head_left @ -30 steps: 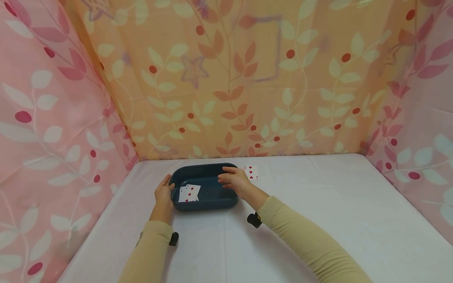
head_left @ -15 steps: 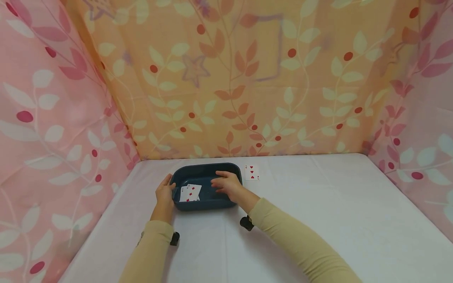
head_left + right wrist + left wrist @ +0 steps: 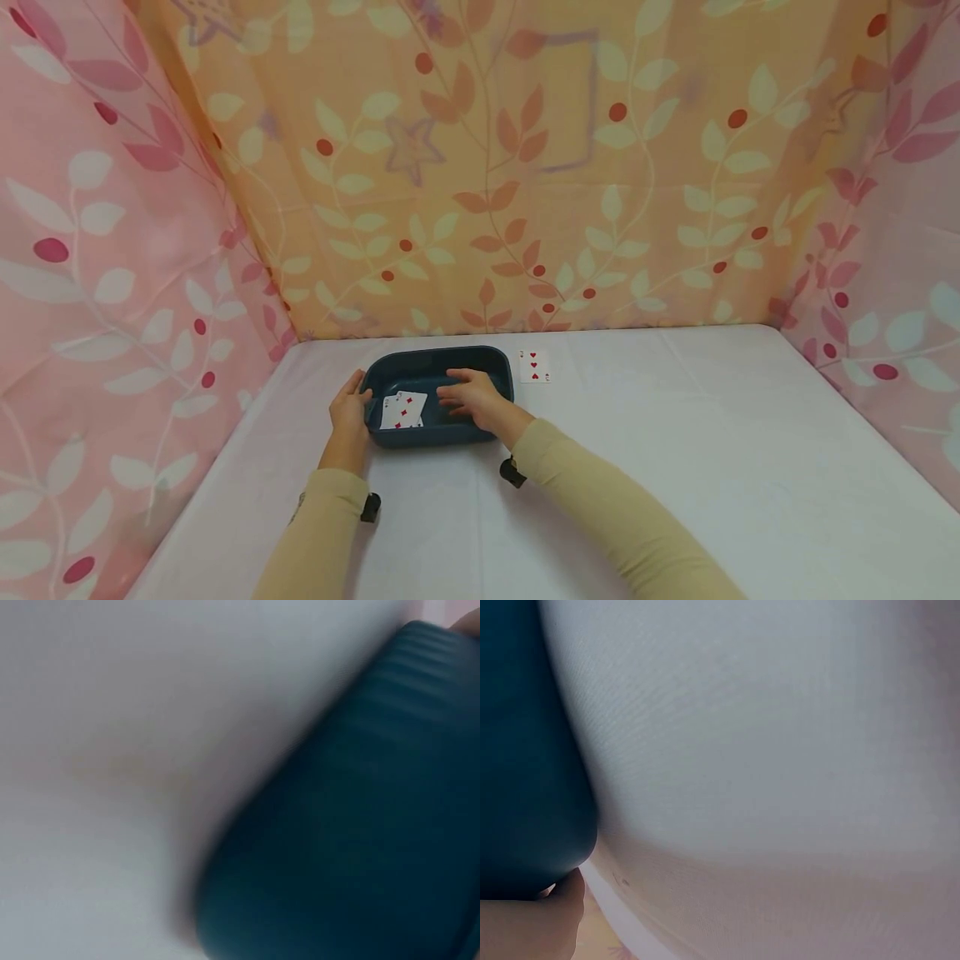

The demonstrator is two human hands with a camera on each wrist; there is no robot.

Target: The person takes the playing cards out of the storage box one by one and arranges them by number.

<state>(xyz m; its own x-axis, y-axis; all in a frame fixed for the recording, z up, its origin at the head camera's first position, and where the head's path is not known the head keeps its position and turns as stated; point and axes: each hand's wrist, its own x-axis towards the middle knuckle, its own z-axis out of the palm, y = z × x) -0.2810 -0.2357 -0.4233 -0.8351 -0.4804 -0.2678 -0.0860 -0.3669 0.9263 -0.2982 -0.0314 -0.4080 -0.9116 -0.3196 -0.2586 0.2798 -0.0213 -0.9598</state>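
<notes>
A dark blue tray (image 3: 491,360) sits on the white table near the back left. Playing cards (image 3: 403,408) with red diamonds lie face up in its left half. My left hand (image 3: 349,407) grips the tray's left rim, thumb over the edge. My right hand (image 3: 468,396) reaches into the tray from the right, fingers relaxed and pointing left toward the cards, holding nothing. In the left wrist view the tray's wall (image 3: 525,750) fills the left side with a fingertip below it. The right wrist view shows the tray's ribbed outer wall (image 3: 360,825), blurred.
A single card with red hearts (image 3: 534,366) lies face up on the table just right of the tray. Leaf-patterned cloth walls close in the table on the left, back and right. The white tabletop (image 3: 675,467) stretches out to the right and front.
My right hand moved left from the tray's right rim into the tray, toward the cards. The left hand stayed on the left rim.
</notes>
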